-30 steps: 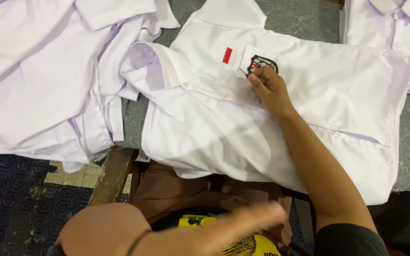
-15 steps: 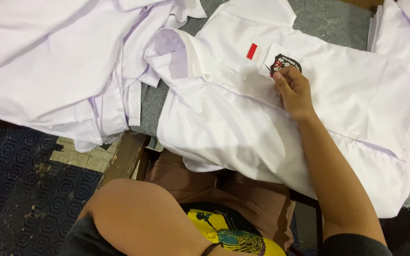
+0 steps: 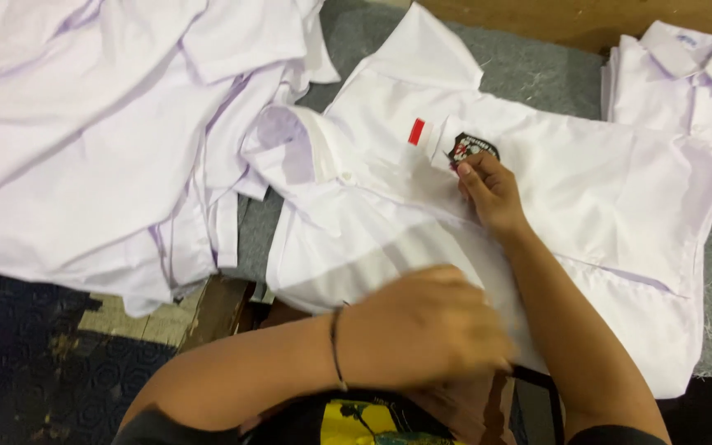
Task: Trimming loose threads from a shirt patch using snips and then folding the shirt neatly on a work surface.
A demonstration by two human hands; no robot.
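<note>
On the grey table [image 3: 529, 70] in front of me lies a white shirt [image 3: 587, 206], spread flat with its collar pointing away and its front facing up. My right hand [image 3: 488, 194] rests on the shirt's chest, its grip pressed together with the fingertips touching a dark round badge [image 3: 471, 148] sewn there. Just beside the badge, to its left, is a small red patch [image 3: 416, 132]. My left hand [image 3: 426, 330] lies lower down on the shirt's hem, near the table's edge; it is blurred, the fingers curled loosely over the cloth, and I cannot tell whether its grip is pinching the fabric. A thin dark band circles that wrist. To the left sits a rumpled heap of white shirts [image 3: 100, 140], touching the spread shirt's sleeve. At the far right lies another folded white shirt [image 3: 686, 74], well apart from my hands.
</note>
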